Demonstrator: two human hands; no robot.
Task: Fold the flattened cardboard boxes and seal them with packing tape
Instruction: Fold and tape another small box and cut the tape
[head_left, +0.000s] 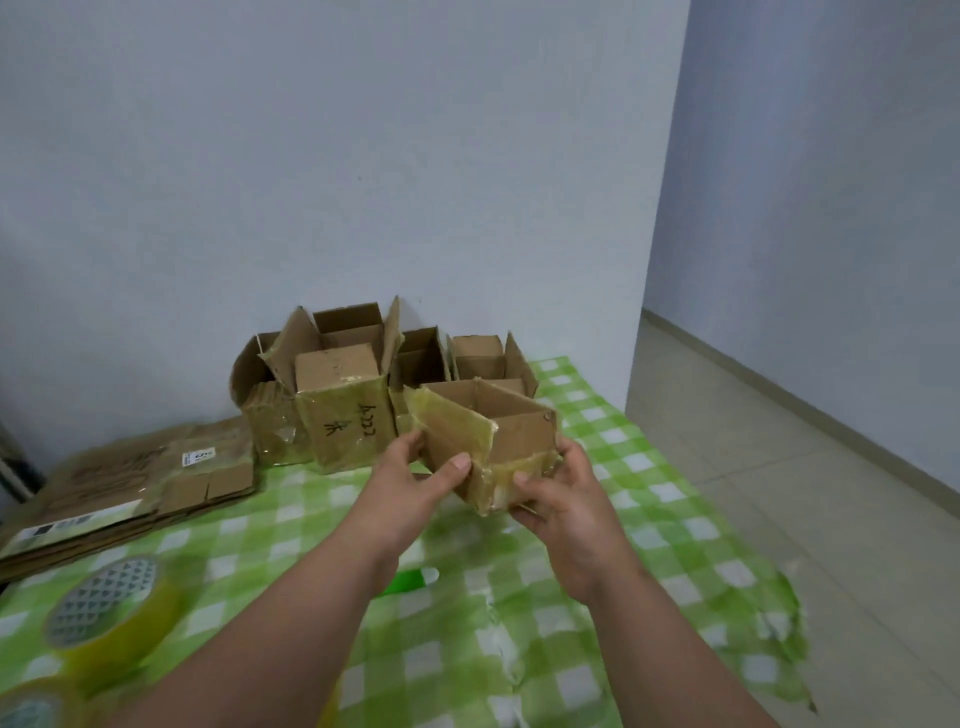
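Gripping box (488, 441) between both hands' fingers (460, 464)

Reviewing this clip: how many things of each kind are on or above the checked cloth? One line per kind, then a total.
Box held in both hands: 1, gripped by the left hand and right hand
Opened boxes by the wall: 4, counting the marked box; overlap makes this uncertain
Flattened cardboard stack: 1
Tape rolls: 2
Total: 8
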